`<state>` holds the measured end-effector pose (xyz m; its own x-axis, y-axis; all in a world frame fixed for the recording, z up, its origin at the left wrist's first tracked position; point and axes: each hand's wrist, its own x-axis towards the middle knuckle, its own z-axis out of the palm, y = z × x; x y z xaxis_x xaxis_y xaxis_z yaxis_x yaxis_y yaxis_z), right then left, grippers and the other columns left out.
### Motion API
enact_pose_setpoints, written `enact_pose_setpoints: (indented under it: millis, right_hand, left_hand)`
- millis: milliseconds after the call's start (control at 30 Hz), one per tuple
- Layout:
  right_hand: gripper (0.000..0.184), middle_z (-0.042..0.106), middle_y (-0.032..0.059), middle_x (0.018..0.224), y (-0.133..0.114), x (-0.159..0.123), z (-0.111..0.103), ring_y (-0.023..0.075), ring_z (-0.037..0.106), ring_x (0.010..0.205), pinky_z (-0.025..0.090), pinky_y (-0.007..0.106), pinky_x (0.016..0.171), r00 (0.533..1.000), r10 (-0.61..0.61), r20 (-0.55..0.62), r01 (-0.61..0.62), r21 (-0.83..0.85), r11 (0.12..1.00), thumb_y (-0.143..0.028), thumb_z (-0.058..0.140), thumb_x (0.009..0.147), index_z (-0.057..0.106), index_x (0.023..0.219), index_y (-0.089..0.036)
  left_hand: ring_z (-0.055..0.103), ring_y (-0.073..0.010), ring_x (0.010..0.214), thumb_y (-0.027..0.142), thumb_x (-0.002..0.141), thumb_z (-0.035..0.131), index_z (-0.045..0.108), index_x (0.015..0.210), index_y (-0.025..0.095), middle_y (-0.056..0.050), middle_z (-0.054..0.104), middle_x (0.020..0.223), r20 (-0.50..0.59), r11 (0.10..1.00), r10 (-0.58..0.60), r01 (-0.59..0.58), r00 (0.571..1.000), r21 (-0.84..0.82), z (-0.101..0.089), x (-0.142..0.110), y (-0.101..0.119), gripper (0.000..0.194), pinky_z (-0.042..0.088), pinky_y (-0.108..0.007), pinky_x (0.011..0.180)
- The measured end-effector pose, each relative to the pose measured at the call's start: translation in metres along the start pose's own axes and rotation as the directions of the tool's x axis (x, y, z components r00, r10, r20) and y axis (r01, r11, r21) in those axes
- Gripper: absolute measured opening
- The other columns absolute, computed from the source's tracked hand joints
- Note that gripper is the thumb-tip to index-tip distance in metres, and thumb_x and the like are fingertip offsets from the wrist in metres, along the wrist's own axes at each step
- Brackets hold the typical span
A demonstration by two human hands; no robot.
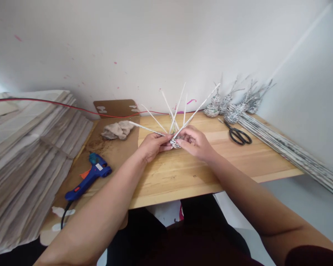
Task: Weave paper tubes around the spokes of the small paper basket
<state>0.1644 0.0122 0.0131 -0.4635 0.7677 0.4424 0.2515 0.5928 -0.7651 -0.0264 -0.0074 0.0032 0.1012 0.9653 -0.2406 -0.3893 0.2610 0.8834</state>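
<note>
Between my two hands sits a small woven piece of rolled paper (175, 143), with several thin white paper tubes fanning up and outward from it. My left hand (154, 145) pinches its left side, thumb on top, near a tube that slants up to the left. On the right side, my right hand (193, 141) has its fingers bent and closed around the weave, by the base of a long tube (202, 102) leaning up to the right. Fingers cover part of the woven base.
A blue glue gun (88, 176), a crumpled rag (117, 130) and stacked newspapers (30, 162) are on the left. At right lie black-handled scissors (239, 136), long paper tubes (291, 153) and several woven paper shapes (233, 112). A red cord (83, 108) runs along the wall.
</note>
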Motion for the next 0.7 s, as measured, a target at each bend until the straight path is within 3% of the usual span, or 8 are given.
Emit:
enact_pose_setpoints:
  millis: [167,367,533,700]
  right_hand:
    - [0.045,0.054,0.0039,0.09,0.002,0.0,0.003,0.016,0.054,0.075,0.046,0.031,0.067,0.989,-0.145,-0.006,0.142,-0.18,0.973,-0.047,0.087,0.063,0.065,0.089,-0.018]
    - [0.016,0.054,0.0031,0.082,0.01,0.0,0.013,0.0133,0.053,0.067,0.043,0.029,0.062,0.991,-0.085,-0.103,0.067,-0.171,0.983,-0.033,0.07,0.084,0.068,0.081,-0.017]
    - [0.013,0.06,0.0041,0.081,0.008,0.001,0.012,0.0149,0.055,0.07,0.043,0.03,0.064,0.991,-0.021,-0.133,0.005,-0.116,0.993,-0.027,0.069,0.084,0.069,0.075,-0.017]
    - [0.016,0.062,0.0058,0.085,0.014,0.004,0.005,0.0176,0.059,0.076,0.047,0.033,0.07,0.992,0.03,-0.118,-0.031,-0.006,0.999,-0.031,0.068,0.083,0.067,0.075,-0.017]
  left_hand:
    - [0.064,-0.0104,0.057,0.019,0.064,0.086,0.071,0.074,0.008,-0.004,0.068,0.065,0.0,1.0,0.002,-0.002,1.0,0.008,0.0,0.0,-0.001,0.021,0.059,-0.02,0.059]
    - [0.069,-0.0129,0.061,0.012,0.067,0.083,0.066,0.077,0.01,-0.006,0.071,0.071,-0.027,1.0,-0.004,0.005,1.0,0.023,0.005,-0.004,-0.001,0.02,0.06,-0.023,0.064]
    - [0.067,-0.0134,0.057,0.02,0.076,0.078,0.059,0.082,0.014,-0.001,0.066,0.063,-0.014,1.0,0.013,-0.013,1.0,0.016,0.005,-0.004,0.003,0.02,0.061,-0.028,0.061]
    - [0.057,-0.0085,0.05,0.029,0.075,0.081,0.066,0.094,0.015,0.002,0.06,0.061,-0.048,0.997,0.053,-0.05,0.997,0.057,0.0,-0.003,0.006,0.028,0.05,-0.018,0.046]
